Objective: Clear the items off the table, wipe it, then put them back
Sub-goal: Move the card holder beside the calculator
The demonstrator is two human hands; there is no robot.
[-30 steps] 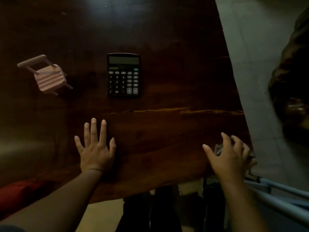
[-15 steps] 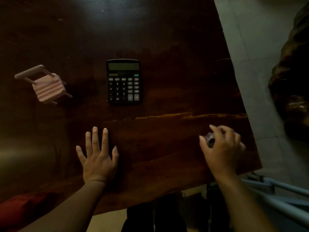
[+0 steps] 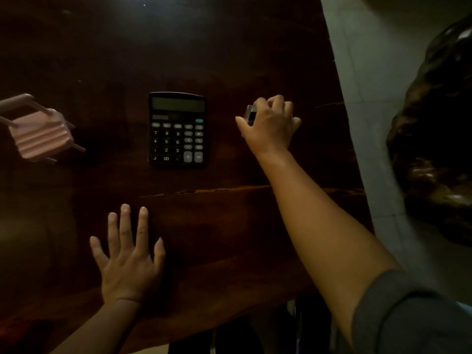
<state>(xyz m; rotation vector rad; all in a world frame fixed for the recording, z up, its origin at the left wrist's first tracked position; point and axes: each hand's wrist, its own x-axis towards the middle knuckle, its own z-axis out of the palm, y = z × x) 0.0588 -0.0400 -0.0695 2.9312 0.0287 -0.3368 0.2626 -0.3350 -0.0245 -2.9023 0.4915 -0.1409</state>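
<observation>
A black calculator (image 3: 177,130) lies flat in the middle of the dark wooden table (image 3: 229,226). A small pink toy chair (image 3: 38,135) sits at the left edge of the view. My right hand (image 3: 269,125) is stretched out to the right of the calculator, fingers closed around a small grey object (image 3: 249,114), mostly hidden by the fingers. My left hand (image 3: 127,256) rests palm down on the near part of the table, fingers spread, holding nothing.
The table's right edge runs along a pale tiled floor (image 3: 370,98). A dark bulky shape (image 3: 439,139) stands on the floor at the far right. The table's near edge is just below my left wrist.
My right hand has carried the small grey object from the near right corner of the table forward to a spot beside the calculator. My left hand has stayed flat.
</observation>
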